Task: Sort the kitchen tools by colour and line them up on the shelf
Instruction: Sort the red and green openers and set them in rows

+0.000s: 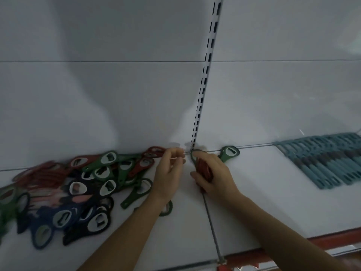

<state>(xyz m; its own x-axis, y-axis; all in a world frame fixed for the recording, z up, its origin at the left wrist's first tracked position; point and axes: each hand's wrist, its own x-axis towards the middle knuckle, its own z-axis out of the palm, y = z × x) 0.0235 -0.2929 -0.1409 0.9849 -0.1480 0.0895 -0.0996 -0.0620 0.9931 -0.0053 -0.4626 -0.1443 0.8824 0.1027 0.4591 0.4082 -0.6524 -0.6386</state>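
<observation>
A mixed pile of bottle openers (82,190) in green, red, dark blue and black lies on the left of the white shelf (263,192). One green opener (229,153) lies alone at the back, right of the slotted upright. My right hand (212,176) grips a bunch of red openers (204,168) with a green one at the top, close to the back wall. Just to their left, my left hand (170,169) has its fingers curled and pinches something thin and pale; what it is I cannot make out. Another green opener (167,209) shows under my left forearm.
A neat row of teal tools (328,161) lies on the right section of the shelf. The slotted upright (203,81) runs up the back wall. A thin metal divider (212,225) crosses the shelf front to back. A red edge strip (332,239) marks the shelf front.
</observation>
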